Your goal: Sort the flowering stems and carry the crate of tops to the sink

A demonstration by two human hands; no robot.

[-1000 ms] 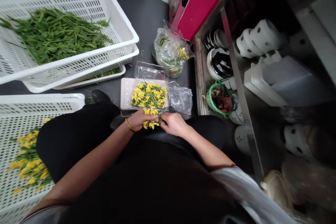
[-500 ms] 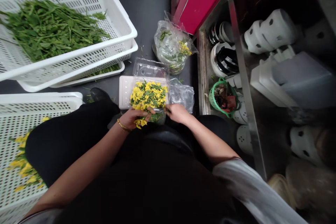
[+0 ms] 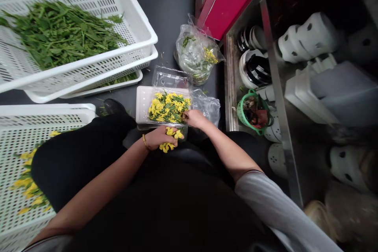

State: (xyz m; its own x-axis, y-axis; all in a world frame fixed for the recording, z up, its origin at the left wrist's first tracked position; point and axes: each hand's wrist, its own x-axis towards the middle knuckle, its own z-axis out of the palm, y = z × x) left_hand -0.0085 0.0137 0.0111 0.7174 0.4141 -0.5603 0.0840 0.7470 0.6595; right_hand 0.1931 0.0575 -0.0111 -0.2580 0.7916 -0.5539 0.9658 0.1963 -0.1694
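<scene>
My left hand (image 3: 158,138) is closed around a small bunch of yellow flowers (image 3: 167,147), just in front of a clear plastic box. The box (image 3: 191,96) holds cut yellow flowers with green stems (image 3: 169,106) and sits on a pale pink lidded container (image 3: 141,104). Its transparent lid (image 3: 173,76) stands hinged open at the far side. My right hand (image 3: 193,119) reaches to the box's near right corner, fingers pinched together at the flowers. What those fingertips hold, if anything, is hidden.
White perforated crates (image 3: 138,41) with leafy greens (image 3: 65,33) are stacked at upper left. Another crate (image 3: 85,110) holds yellow flowers at lower left. Beyond the box lies a plastic bag of stems (image 3: 199,53). A metal shelf (image 3: 277,86) with pots and a green basket (image 3: 242,114) is at right.
My left hand has drawn back from the box toward me with its flowers. My right hand has moved slightly left and up, onto the box's corner. The view has shifted slightly.
</scene>
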